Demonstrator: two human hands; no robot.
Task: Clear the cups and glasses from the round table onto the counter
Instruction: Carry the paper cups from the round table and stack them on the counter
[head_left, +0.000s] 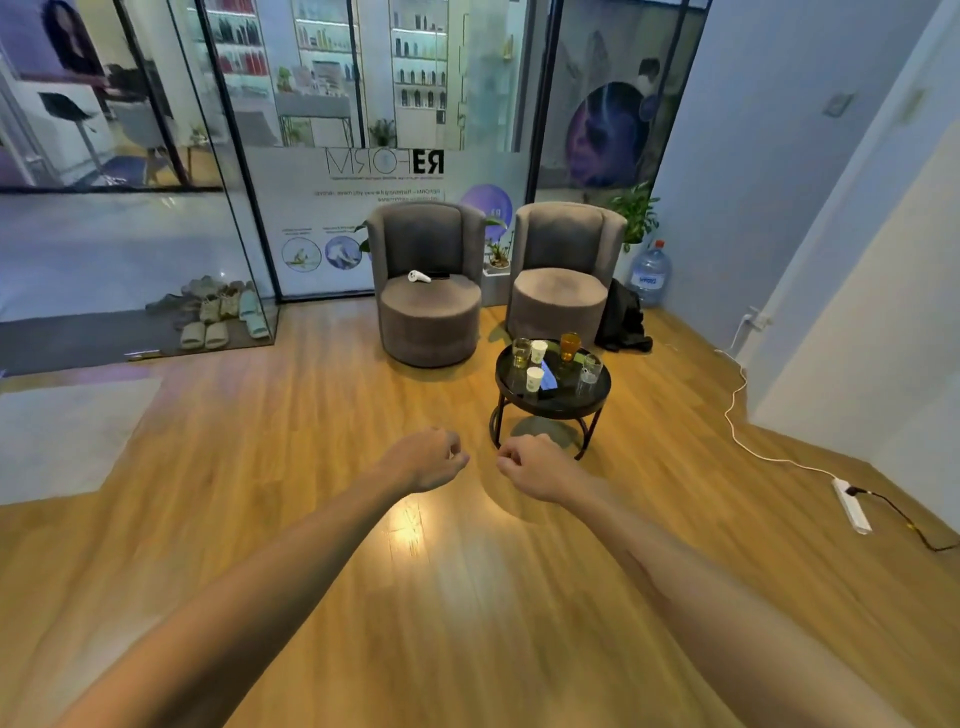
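Five drinking vessels are standing on the round black surface (602, 396) at far right centre: two white paper cups (538, 352) (534, 378), a clear glass (520, 353) with yellowish liquid at the far left edge, an amber glass (569, 346) at the far side, and a clear glass (590, 369) at the right edge. A blue item (548, 378) is lying flat among them, just right of the nearer paper cup.

Both hands are reaching forward over the wood floor (467, 597), near of the surface and touching nothing. Left hand (427, 460) is showing curled fingers, holding nothing; right hand (530, 466) is doing the same. The two are hanging close together, apart from each other.

Two grey armchairs (428, 283) (563, 273) are standing beyond the surface; a white object (418, 277) is lying on the left seat. A water jug (650, 275) is standing at far right, a dark bag (623, 319) leaning beside the right chair. A white power strip (852, 506) is lying on the floor at right. Slippers (215, 314) are sitting at far left.
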